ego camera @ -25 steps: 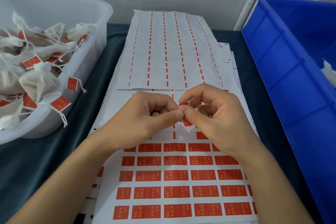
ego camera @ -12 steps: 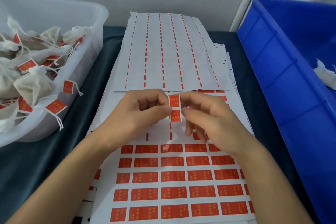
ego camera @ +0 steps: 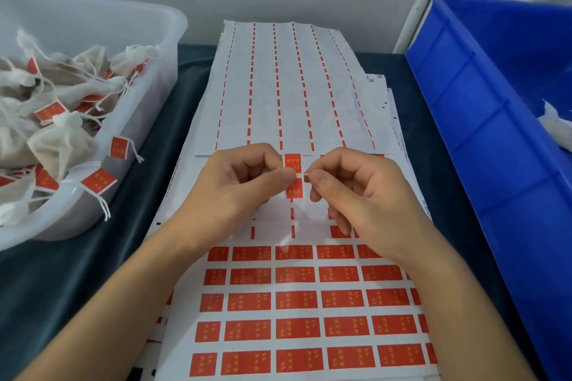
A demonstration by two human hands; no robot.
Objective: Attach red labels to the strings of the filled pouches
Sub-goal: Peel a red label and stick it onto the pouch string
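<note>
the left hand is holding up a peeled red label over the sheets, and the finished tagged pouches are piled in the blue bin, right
Not quite. The head view shows the tagged pouches piled in the clear tub on the left, not the blue bin. The left hand does hold the peeled red label.

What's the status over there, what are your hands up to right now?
Left hand pinching peeled red label, held upright. Right hand pinching its right edge. No pouch string at the label yet. Nothing in the way above the label sheet.
</note>
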